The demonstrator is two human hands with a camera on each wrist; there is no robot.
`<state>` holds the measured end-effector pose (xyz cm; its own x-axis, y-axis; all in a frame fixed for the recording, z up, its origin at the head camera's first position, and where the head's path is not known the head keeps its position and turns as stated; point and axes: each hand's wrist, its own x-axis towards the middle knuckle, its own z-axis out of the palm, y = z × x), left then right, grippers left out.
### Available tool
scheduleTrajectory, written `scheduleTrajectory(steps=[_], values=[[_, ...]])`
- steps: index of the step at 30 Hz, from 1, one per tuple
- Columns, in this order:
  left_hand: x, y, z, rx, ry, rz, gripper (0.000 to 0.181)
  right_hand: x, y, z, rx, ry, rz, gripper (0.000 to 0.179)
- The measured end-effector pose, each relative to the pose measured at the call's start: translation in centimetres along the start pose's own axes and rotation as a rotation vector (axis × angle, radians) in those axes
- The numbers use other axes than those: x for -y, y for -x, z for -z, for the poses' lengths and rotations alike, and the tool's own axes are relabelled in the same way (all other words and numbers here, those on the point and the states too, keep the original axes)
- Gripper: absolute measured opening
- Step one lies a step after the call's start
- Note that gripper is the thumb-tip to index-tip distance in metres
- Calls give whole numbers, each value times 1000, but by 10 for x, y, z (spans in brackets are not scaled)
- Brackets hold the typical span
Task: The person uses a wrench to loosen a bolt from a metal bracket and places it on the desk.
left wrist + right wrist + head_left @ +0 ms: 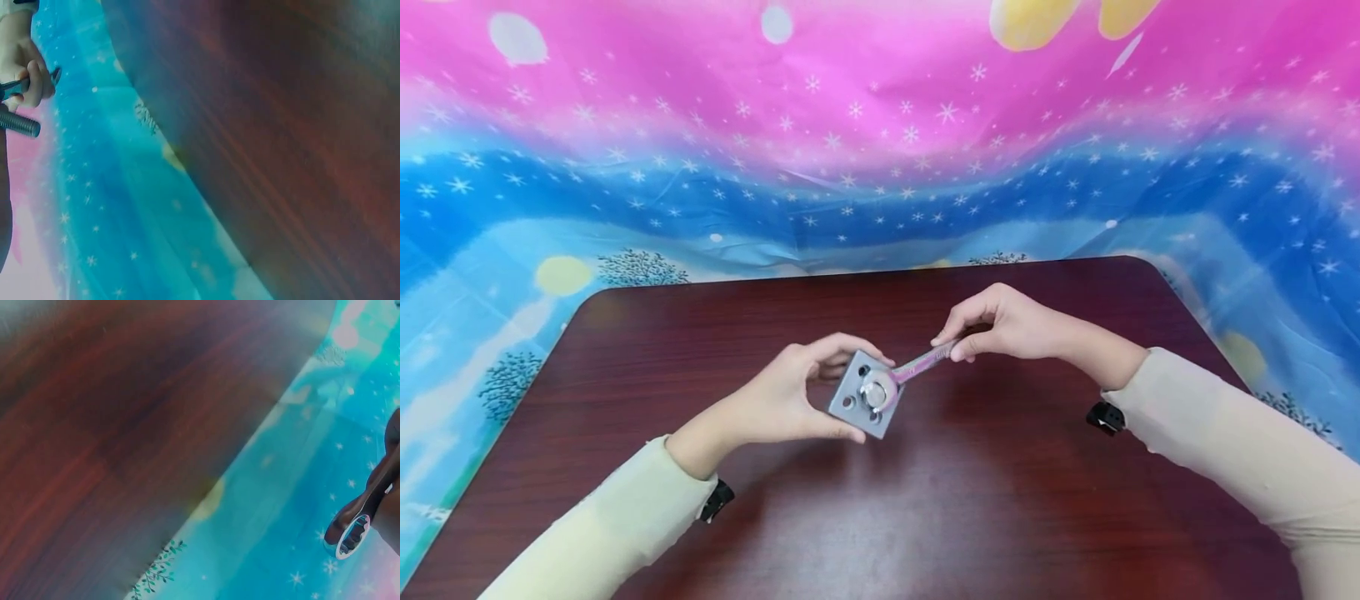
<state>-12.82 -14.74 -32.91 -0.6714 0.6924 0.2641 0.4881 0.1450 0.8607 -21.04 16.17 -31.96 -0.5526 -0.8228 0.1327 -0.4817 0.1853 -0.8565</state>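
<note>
Metal block [852, 385] in the center of the head-camera frame is held above a dark wood-grain table [1000, 508], its drilled face turned up toward the viewer. A person's left hand [778, 392] grips it by the edges, thumb below and fingers above. A wrench [917, 364] slants from the upper right down to a bolt [876, 394] seated in the block's face, its head touching the bolt's. The right hand [1007, 325], right of center, pinches the handle's far end between thumb and fingers. A threaded shank [24, 123] shows at the left edge of the left-wrist view; the wrench's ring end [339, 550] appears lower right in the right-wrist view. A snowflake-patterned cloth [850, 158] fills the upper frame.
</note>
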Motion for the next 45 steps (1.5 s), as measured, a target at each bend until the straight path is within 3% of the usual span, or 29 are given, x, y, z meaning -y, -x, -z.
scheduleTrajectory(steps=[8,13,18,22,28,33,38,45], values=[[7,0,-9,159,20,54,72,1,-4,4,138,52,-46,17],[9,3,-10,132,17,72,72,2,-1,4,127,89,-63,18],[11,7,-8,-2,-34,93,74,-2,10,6,2,160,-39,20],[11,6,-4,-170,-104,73,76,-5,17,4,-129,193,-40,21],[13,2,0,-434,-184,33,79,-5,22,-15,-278,86,-27,22],[14,-4,1,-626,-280,17,80,-2,22,-33,-355,23,-71,25],[15,-9,-3,-728,-349,26,77,2,18,-48,-373,-41,-133,25],[16,-13,-7,-795,-367,10,76,3,11,-64,-360,-103,-190,24]])
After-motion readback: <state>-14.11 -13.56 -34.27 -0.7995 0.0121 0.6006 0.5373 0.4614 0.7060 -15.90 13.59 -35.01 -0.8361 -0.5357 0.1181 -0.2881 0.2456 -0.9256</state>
